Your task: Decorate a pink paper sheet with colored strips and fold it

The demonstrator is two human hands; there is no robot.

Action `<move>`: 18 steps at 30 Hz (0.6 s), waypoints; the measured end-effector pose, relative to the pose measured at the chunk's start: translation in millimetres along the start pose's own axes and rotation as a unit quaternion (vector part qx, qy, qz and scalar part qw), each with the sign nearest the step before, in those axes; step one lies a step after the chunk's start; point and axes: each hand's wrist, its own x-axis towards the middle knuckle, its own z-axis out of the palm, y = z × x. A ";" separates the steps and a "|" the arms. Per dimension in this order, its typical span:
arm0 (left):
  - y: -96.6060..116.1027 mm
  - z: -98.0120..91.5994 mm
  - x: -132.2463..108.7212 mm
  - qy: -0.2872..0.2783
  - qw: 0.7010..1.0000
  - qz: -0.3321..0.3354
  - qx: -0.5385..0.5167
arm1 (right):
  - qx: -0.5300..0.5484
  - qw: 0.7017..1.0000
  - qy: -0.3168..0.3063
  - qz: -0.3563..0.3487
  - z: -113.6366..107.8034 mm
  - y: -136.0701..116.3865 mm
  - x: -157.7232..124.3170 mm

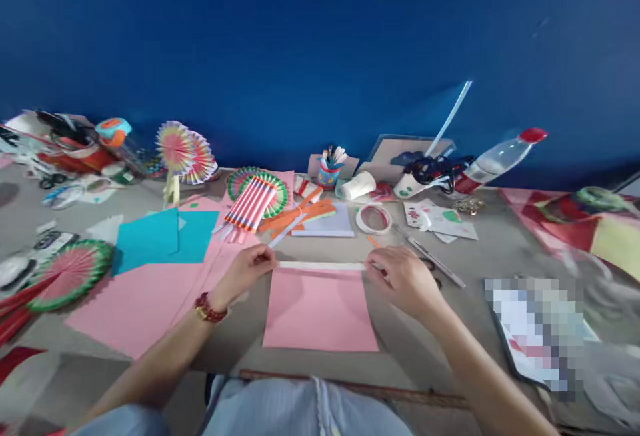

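A sheet of pink paper lies flat on the table in front of me. Along its far edge runs a narrow white strip of tape, stretched straight between my hands. Fingers pinched, my left hand grips the left end of the strip, just beyond the paper's corner. At the opposite corner my right hand is closed on the right end, its fingertips partly hidden. Black scissor handles show beside the right hand. Behind the strip is a roll of white tape.
Blue sheets and larger pink sheets lie at the left, near a pleated paper fan. Striped folded paper, orange strips and a pen cup sit behind. A bottle and a phone are at the right.
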 end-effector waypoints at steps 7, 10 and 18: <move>-1.8 -0.4 -0.3 0.012 1.000 -0.003 0.018 | -0.054 0.998 0.017 0.012 4.0 6.9 -2.4; 2.0 -0.5 -1.7 0.011 1.000 -0.006 0.019 | -0.061 0.997 0.040 0.019 8.7 5.7 -5.1; 11.2 -2.7 -1.9 -0.003 0.998 0.003 0.057 | -0.075 0.988 0.134 0.017 29.1 3.2 -12.3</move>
